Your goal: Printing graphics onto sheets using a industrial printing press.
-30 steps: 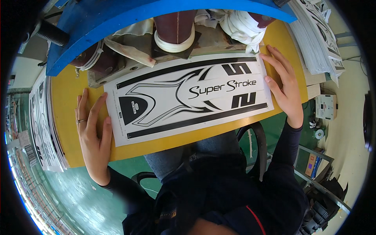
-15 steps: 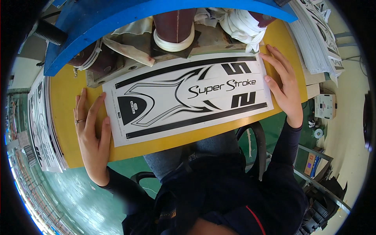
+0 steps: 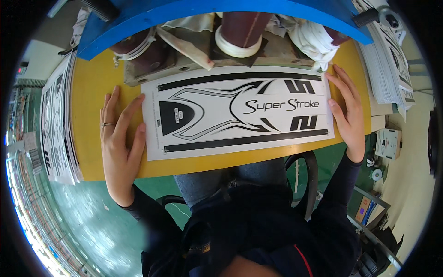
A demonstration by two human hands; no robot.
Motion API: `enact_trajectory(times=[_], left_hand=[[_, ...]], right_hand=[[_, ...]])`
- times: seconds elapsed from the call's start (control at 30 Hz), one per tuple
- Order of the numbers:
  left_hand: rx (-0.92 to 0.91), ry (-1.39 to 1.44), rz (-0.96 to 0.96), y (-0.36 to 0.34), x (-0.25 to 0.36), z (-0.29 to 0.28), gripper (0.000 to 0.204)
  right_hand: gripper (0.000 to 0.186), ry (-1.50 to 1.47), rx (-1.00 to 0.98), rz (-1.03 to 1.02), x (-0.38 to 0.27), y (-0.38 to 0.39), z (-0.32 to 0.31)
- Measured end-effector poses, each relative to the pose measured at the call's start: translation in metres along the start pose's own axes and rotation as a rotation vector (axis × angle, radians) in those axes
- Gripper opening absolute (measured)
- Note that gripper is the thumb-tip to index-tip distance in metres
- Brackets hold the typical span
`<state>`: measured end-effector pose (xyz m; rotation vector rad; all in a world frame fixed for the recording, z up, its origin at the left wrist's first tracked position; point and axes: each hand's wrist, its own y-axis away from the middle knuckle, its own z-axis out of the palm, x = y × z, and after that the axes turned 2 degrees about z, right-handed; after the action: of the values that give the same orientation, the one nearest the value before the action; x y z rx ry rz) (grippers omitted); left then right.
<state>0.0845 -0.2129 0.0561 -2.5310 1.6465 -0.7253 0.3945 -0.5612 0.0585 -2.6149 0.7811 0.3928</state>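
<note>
A long white printed sheet with black and grey graphics lies flat on the yellow table. At its left end rests my left hand, a ring on one finger. The fingers are stretched out, with index finger and thumb touching the sheet's short edge. My right hand lies at the opposite end, fingers spread, thumb and index finger at the sheet's right edge. Neither hand grasps anything. The sheet's far long edge runs along the front of a grey metal base.
Over the base stand dark red cylinders wrapped with white cloth, beneath a blue frame. Stacks of printed sheets stand at left and far right. A black chair armrest is near the table's front edge.
The whole view has shifted and turned slightly, so table and sheet appear farther right and straighter. Both hands keep their places at the sheet's ends.
</note>
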Motion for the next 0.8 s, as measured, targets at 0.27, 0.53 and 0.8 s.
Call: enact_trajectory(times=[0.27, 0.53, 0.8], left_hand=[[0.004, 0.011, -0.011, 0.001, 0.002, -0.001, 0.043], [0.013, -0.041, 0.009, 0.004, 0.002, 0.000, 0.044], [0.041, -0.113, 0.031, 0.010, 0.003, 0.003, 0.044]], right_hand=[[0.046, 0.002, -0.013, 0.033, -0.002, 0.000, 0.002], [0.062, 0.140, -0.022, 0.108, 0.001, 0.003, 0.006], [0.068, 0.156, -0.004, 0.111, 0.002, 0.007, 0.009]])
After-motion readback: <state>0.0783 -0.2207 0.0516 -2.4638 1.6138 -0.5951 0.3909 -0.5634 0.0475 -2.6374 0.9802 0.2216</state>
